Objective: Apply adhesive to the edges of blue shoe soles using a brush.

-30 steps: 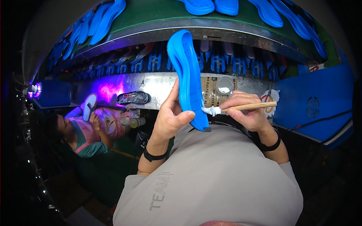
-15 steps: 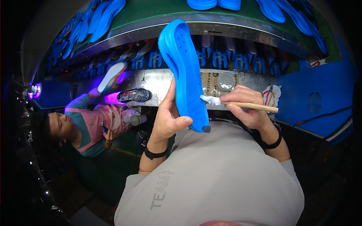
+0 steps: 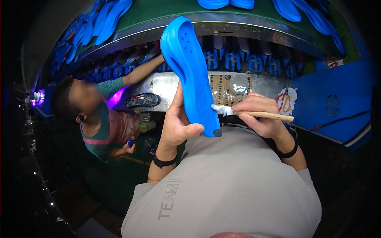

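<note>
A blue shoe sole (image 3: 193, 75) stands nearly upright before me, with several small holes near its far end and a small dark patch at its near end. Its lower part is gripped by my left hand (image 3: 176, 125), thumb across the near side and fingers behind it, partly hidden. My right hand (image 3: 262, 114) is closed around a wooden stick (image 3: 274, 116) whose tip is wrapped in white cloth (image 3: 223, 109). That cloth tip touches the sole's right edge, low down. Just beyond my right hand, a round, shallow clear container (image 3: 239, 84) rests on printed brown cardboard (image 3: 219, 88).
Across the front runs a green belt (image 3: 166, 14) with a metal edge, bearing several blue soles (image 3: 109, 22). More shoe parts fill the shelf below. A dark sole (image 3: 141, 100) lies on the metal bench (image 3: 162, 85). Blue machine housing (image 3: 337, 99) stands right; a co-worker (image 3: 99, 115) is left.
The co-worker has turned upright and stretches an arm toward the shelf, no longer holding up the light-coloured sole. My blue sole has shifted slightly up and left; the cloth tip stays against it.
</note>
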Available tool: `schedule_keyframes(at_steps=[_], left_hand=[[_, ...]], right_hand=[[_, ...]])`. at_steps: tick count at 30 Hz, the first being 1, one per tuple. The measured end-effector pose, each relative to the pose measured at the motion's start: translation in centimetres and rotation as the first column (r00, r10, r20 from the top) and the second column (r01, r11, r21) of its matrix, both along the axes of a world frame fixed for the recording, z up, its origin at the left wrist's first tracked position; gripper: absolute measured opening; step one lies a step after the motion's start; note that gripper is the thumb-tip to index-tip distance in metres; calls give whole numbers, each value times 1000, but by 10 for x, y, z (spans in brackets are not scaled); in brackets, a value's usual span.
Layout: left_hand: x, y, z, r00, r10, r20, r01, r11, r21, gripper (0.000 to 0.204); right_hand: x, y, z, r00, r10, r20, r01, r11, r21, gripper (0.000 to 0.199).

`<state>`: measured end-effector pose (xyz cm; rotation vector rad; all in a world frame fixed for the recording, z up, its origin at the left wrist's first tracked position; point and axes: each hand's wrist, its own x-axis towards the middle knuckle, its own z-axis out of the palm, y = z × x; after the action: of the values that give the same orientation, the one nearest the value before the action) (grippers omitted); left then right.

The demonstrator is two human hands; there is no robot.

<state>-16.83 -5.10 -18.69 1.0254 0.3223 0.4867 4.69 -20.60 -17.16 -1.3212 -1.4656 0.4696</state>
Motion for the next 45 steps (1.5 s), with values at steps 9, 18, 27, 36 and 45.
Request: schedule_keyframes(at_steps=[9, 18, 27, 36, 45], left_hand=[[-10, 4, -4, 1000, 19, -3, -19, 999, 36, 130], [-6, 15, -6, 997, 45, 58, -45, 999, 8, 121], [-17, 23, -18, 998, -45, 41, 50, 988, -144, 115], [51, 158, 39, 883, -267, 387, 268, 962, 53, 110], [93, 315, 36, 773, 611, 171, -633, 725, 271, 42]], right_hand=[[-8, 1, 3, 999, -25, -30, 25, 1000, -18, 15], [-3, 1, 2, 963, 72, -261, -60, 997, 55, 19], [-4, -17, -19, 853, -227, -469, 175, 973, -154, 21], [1, -38, -35, 792, -383, -475, 322, 924, -207, 22], [10, -35, -53, 770, -427, -474, 329, 902, -278, 22]])
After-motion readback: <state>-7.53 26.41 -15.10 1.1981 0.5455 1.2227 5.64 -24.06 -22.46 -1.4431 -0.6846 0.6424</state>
